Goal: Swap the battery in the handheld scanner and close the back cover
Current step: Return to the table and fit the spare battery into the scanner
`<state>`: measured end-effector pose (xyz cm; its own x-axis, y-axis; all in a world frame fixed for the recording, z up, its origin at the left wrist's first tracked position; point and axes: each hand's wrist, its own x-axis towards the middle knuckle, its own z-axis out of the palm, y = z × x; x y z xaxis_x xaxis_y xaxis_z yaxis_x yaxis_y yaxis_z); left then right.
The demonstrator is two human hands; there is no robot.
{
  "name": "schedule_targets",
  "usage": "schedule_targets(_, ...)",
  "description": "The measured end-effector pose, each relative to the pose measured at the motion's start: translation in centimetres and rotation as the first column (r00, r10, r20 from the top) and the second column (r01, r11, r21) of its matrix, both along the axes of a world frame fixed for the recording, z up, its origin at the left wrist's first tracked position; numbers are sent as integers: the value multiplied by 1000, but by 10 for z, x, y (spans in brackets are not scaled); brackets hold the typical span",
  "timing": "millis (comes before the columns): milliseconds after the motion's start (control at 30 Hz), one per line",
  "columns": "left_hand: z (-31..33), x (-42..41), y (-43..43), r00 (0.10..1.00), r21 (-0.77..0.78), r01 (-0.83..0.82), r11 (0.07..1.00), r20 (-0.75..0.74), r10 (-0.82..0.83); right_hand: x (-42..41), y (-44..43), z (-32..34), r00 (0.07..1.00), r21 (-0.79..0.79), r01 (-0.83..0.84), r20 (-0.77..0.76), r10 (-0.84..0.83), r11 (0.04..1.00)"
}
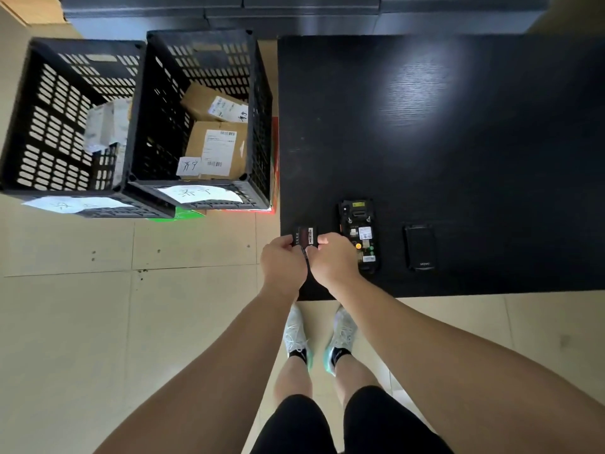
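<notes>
On the black table (458, 142) near its front left corner, the handheld scanner (360, 235) lies face down with its battery bay uncovered and circuit labels showing. To its right lies the black back cover (420, 247), flat on the table. A black battery (306, 236) with a red and white label is held between both hands just left of the scanner. My left hand (283, 258) pinches its left edge and my right hand (332, 257) pinches its right edge. The battery's lower part is hidden by my fingers.
Two black slotted crates (196, 116) with cardboard parcels and paper labels stand on the floor left of the table. A dark shelf unit (294, 14) runs along the back. My feet in light shoes stand at the table's front edge.
</notes>
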<state>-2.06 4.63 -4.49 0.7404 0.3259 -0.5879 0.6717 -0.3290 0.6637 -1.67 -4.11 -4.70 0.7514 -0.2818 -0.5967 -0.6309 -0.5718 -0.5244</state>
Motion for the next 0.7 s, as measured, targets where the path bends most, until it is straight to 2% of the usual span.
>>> schedule_targets(233,23,-9,-34,997,-72,-65,995,48,68,-4,-35,21,996,21,75,52,-76,997)
schedule_targets(433,32,-24,-81,999,-157,-50,986,-23,47,-19,-91,36,994,17,106,22,-106,994)
schedule_targets(700,25,-29,-101,999,-115,-40,993,-34,36,-29,-115,24,997,76,74,31,-76,994)
